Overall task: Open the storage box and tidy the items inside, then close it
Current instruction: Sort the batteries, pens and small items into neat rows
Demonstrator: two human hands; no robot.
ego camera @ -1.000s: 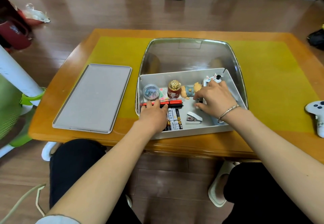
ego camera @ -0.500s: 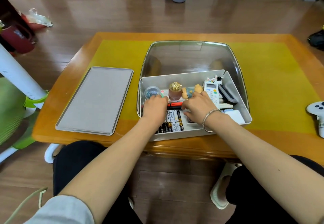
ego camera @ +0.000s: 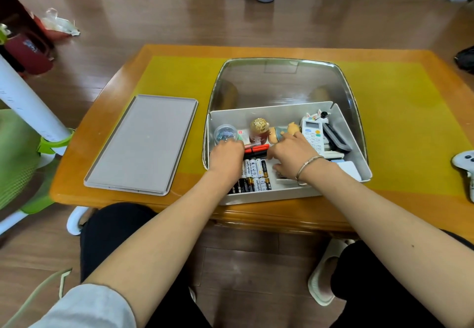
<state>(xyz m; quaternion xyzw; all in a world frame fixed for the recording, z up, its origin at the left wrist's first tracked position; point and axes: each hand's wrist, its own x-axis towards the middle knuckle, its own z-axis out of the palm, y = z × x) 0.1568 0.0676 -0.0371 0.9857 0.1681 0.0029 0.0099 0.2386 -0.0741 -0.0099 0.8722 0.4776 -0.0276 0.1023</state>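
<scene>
The white storage box (ego camera: 269,195) stands open on the table, its clear lid (ego camera: 279,84) tilted up behind it. Inside lie batteries (ego camera: 254,173), red and black markers (ego camera: 256,149), a round clear pot (ego camera: 225,131), a gold-capped bottle (ego camera: 259,129), a small doll (ego camera: 282,130), a white remote (ego camera: 311,134) and a black case (ego camera: 336,139). My left hand (ego camera: 225,154) is curled over the markers' left end. The fingertips of my right hand (ego camera: 293,154) press against their right end, with the thumb over the batteries. Whatever lies under its palm is hidden.
A flat grey tray (ego camera: 141,143) lies left of the box on the yellow mat (ego camera: 400,122). A white game controller (ego camera: 464,163) sits at the table's right edge. A green and white chair (ego camera: 23,153) stands at the left.
My right hand has moved left from the doll and remote to the markers, uncovering the remote. My left hand has stayed on the markers' left end.
</scene>
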